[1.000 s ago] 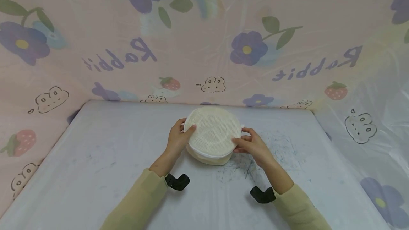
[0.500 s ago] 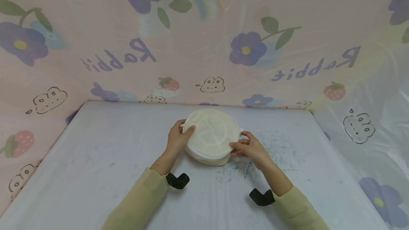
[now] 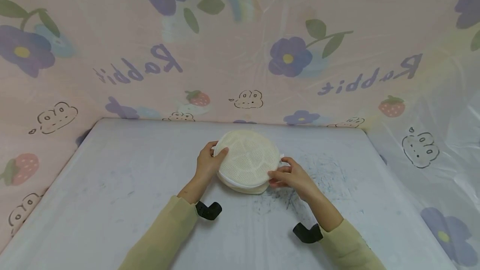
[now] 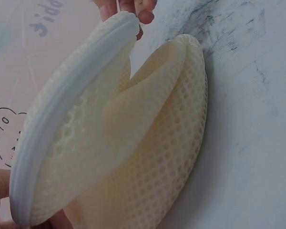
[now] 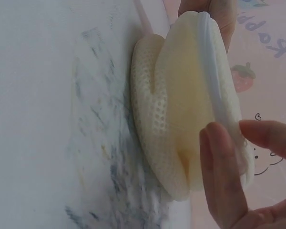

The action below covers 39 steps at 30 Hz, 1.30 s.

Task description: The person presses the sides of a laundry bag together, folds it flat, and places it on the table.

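Note:
A round cream mesh laundry bag (image 3: 247,159) stands near the back middle of the table, its flat top tilted towards me. Its left rim is pinched by my left hand (image 3: 208,161), the thumb lying over the top. At the right rim, my right hand (image 3: 294,178) pinches the edge between thumb and fingers. A white zipper band (image 4: 76,102) runs round the rim and looks closed along the stretch visible in the left wrist view. Below it the soft honeycomb side (image 5: 152,114) sags into a deep fold, with the base on the table.
The white table (image 3: 142,228) carries dark scuff marks right of the bag. A pink patterned sheet (image 3: 225,61) walls the back and sides. Black elbow-shaped pieces (image 3: 209,211) stick out at both wrists.
The right hand has moved slightly down and left along the rim, and the bag's top has lowered a little with it. The left hand has barely moved.

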### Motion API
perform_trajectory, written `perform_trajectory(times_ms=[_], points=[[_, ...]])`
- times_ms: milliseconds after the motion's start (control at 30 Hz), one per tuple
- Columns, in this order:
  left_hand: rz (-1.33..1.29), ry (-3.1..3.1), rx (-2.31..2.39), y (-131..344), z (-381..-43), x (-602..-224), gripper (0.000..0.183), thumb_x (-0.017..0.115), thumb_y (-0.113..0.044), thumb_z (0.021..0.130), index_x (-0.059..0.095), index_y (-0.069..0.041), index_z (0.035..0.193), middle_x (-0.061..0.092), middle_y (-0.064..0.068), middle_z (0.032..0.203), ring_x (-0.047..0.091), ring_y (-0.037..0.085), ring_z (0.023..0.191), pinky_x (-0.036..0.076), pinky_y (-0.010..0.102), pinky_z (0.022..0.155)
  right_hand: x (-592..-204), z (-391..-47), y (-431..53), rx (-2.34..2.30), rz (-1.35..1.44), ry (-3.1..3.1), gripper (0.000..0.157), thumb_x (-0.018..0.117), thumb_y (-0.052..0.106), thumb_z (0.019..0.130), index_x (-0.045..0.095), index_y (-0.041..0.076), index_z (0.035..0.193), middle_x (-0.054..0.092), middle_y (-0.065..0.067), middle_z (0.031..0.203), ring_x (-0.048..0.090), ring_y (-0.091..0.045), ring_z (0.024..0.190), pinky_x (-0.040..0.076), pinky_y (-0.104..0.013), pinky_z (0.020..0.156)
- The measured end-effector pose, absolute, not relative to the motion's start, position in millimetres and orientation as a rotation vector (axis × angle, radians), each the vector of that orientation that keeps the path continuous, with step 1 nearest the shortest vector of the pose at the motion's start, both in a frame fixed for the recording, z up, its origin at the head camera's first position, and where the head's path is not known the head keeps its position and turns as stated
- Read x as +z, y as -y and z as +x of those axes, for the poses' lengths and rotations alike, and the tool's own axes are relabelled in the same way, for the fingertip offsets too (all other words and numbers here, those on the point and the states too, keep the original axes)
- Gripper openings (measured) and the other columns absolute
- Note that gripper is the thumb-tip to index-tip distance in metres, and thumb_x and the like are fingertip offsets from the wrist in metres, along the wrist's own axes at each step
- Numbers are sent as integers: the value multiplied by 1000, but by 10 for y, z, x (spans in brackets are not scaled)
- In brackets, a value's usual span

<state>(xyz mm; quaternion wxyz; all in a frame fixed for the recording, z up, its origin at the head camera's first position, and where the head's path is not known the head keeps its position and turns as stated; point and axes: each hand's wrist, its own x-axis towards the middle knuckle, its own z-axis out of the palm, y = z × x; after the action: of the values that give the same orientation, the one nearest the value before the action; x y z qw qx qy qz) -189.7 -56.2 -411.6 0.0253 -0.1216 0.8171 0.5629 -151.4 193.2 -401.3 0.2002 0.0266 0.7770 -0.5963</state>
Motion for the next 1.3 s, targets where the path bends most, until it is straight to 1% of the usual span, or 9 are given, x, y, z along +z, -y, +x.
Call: perform_trajectory(times_ms=[200,367,500,700,833,933,1067,1167,1300], points=[[-389,-2524,1699,572,-1891,-4103,50,58,-36,90,48,-11,132,60,17,111,59,22,88,48,27,69,-4022,-1515,-1963,-1638,58,-2190,79,67,27,84,18,5,142,61,-17,110,69,-24,86,54,-35,82],[-388,-2589,1650,611,-1872,-4079,50,53,-39,91,48,-9,131,59,16,108,58,24,91,46,26,67,-3987,-1503,-2018,-1586,111,-2248,77,67,39,83,26,9,141,57,-21,118,69,-26,87,55,-36,79],[-344,-2681,1646,678,-1829,-4048,47,52,-36,92,49,-6,128,60,15,109,59,26,94,47,31,73,-3937,-1491,-2079,-1525,98,-2350,73,62,44,85,29,9,141,53,-23,121,68,-30,91,55,-37,78],[-218,-2880,1561,763,-1753,-4033,46,52,-32,92,50,-1,126,57,15,110,57,26,88,43,33,73,-3902,-1482,-2155,-1405,69,-2505,73,58,48,87,30,7,141,48,-22,127,66,-31,94,53,-40,82],[-102,-3018,1407,795,-1704,-4035,49,52,-34,92,47,-1,128,52,16,117,56,28,91,45,36,73,-3920,-1480,-2190,-1325,55,-2590,73,58,50,86,32,8,140,46,-21,132,59,-34,108,51,-42,86],[-29,-3100,1300,814,-1670,-4032,51,51,-35,93,46,0,129,50,18,121,56,31,98,48,41,77,-3950,-1480,-2201,-1269,-18,-2716,71,59,48,87,35,4,138,44,-22,134,51,-37,116,50,-45,89],[46,-3185,1172,835,-1646,-4030,53,51,-36,93,45,1,130,48,21,123,54,37,107,47,47,84,-4001,-1469,-2198,-1152,-119,-2929,68,59,44,88,37,3,137,40,-24,133,51,-40,113,48,-49,87],[99,-3242,1097,846,-1644,-4042,53,51,-36,92,45,1,130,48,22,123,53,39,107,46,48,84,-4033,-1463,-2194,-1055,-189,-3056,66,58,44,88,37,4,137,37,-23,134,50,-40,113,47,-52,86],[182,-3314,1028,854,-1634,-4059,54,53,-36,91,46,1,129,49,22,123,53,39,106,45,50,86,-4056,-1473,-2184,-940,-326,-3196,66,59,41,88,39,0,136,33,-23,139,42,-41,122,42,-55,91]])
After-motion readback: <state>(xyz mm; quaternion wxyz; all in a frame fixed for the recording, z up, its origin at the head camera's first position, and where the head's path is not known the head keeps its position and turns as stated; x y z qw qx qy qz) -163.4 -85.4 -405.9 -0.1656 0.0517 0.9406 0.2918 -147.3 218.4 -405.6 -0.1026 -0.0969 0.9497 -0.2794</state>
